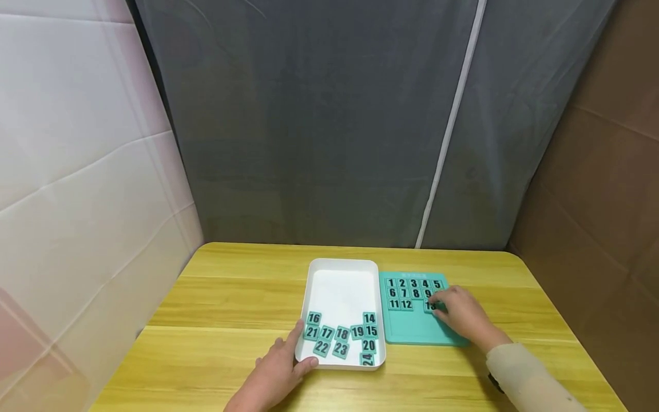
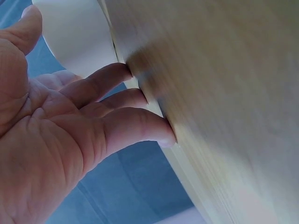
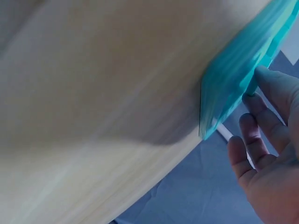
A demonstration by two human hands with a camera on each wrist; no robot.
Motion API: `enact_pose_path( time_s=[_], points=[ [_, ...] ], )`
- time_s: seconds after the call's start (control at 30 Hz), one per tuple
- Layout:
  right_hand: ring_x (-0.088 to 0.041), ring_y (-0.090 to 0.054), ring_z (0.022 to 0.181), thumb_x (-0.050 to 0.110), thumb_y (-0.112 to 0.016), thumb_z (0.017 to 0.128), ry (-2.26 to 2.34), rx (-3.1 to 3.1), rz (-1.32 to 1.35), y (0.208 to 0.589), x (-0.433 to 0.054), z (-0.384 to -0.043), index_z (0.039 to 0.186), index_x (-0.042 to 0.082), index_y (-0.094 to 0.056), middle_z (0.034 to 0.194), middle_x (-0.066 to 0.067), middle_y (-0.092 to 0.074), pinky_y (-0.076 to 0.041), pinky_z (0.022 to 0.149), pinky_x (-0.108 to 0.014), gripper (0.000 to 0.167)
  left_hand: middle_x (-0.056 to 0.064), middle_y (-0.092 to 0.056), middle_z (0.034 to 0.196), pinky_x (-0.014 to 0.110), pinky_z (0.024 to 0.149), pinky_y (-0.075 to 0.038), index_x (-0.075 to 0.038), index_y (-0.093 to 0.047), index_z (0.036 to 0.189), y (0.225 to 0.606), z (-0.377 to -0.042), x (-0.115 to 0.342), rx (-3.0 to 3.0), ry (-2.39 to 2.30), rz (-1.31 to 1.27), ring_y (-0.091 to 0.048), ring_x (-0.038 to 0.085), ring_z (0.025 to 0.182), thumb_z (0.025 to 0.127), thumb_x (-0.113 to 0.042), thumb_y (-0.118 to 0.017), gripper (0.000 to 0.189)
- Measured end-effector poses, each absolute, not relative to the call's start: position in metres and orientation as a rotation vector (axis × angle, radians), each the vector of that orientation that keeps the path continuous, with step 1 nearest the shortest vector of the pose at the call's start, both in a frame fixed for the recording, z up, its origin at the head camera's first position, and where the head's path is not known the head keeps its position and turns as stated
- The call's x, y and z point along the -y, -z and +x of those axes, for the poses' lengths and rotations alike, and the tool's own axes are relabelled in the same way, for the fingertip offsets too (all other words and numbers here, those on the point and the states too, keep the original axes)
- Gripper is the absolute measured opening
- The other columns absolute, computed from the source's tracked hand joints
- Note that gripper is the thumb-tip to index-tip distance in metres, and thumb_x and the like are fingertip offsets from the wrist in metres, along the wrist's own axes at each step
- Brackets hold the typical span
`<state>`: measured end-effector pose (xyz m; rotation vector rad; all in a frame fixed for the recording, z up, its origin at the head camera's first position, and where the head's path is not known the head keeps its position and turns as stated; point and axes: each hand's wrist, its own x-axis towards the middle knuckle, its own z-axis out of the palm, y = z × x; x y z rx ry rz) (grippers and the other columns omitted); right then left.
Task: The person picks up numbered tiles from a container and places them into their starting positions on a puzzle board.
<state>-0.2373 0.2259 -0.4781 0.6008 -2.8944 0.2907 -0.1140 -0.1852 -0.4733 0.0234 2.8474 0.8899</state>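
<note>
A teal number board lies on the table, its top rows filled with number tiles 1 to 9 and the third row showing 11 and 12. Over that third row my right hand pinches a number tile, apparently 13, partly hidden by the fingers. The right wrist view shows this tile between thumb and a fingertip, at the board's surface. My left hand rests at the near left corner of a white tray, thumb and index finger along its outside. Its other fingertips touch the table.
Several loose number tiles, from 14 to 24, lie in the near half of the tray, the 24 turned sideways. The tray stands directly left of the board. Behind the wooden table hangs a grey curtain.
</note>
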Motion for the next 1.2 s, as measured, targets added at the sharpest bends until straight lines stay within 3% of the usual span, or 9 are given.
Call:
enact_pose_path(
  time_s=[0.17,0.43,0.73,1.0,1.2],
  points=[
    [-0.026,-0.068,0.098,0.013,-0.088,0.088,-0.224,2.847,0.684,0.485,-0.217,-0.237,0.106,0.015,-0.083,0.102,-0.001,-0.080,-0.059,0.089,-0.049,0.019,0.038,-0.055,0.150,0.087,0.107,-0.035,-0.013,-0.033,0.169,0.474,-0.114,0.186,-2.848,-0.889,0.018,-0.049,0.061,0.143,0.097,-0.051,-0.075,0.091],
    [-0.030,-0.069,0.107,0.010,-0.088,0.087,-0.213,2.814,0.653,0.487,-0.205,-0.238,0.101,0.016,-0.084,0.110,-0.005,-0.077,-0.058,0.099,-0.054,0.016,0.040,-0.054,0.149,0.088,0.106,-0.034,-0.013,-0.032,0.169,0.475,-0.114,0.185,-2.854,-0.896,0.033,-0.051,0.061,0.141,0.097,-0.051,-0.074,0.092],
    [-0.038,-0.070,0.119,0.018,-0.085,0.092,-0.253,2.913,0.549,0.490,-0.200,-0.243,0.117,0.010,-0.078,0.119,-0.010,-0.077,-0.054,0.107,-0.061,0.027,0.038,-0.055,0.150,0.088,0.107,-0.034,-0.014,-0.032,0.169,0.475,-0.114,0.185,-2.860,-0.879,0.031,-0.048,0.062,0.143,0.097,-0.052,-0.074,0.092],
    [-0.039,-0.069,0.121,0.020,-0.085,0.093,-0.230,2.919,0.516,0.489,-0.196,-0.240,0.119,0.010,-0.078,0.121,-0.012,-0.077,-0.053,0.108,-0.062,0.028,0.038,-0.056,0.150,0.090,0.105,-0.033,-0.014,-0.031,0.169,0.475,-0.112,0.185,-2.866,-0.886,0.046,-0.047,0.062,0.143,0.097,-0.051,-0.074,0.092],
    [-0.036,-0.070,0.122,0.024,-0.082,0.096,-0.225,2.795,0.617,0.475,-0.162,-0.229,0.117,0.011,-0.079,0.123,-0.010,-0.077,-0.052,0.111,-0.060,0.025,0.040,-0.056,0.148,0.090,0.104,-0.034,-0.014,-0.032,0.169,0.475,-0.112,0.186,-2.877,-0.888,0.056,-0.051,0.061,0.141,0.097,-0.051,-0.074,0.091]
  ],
)
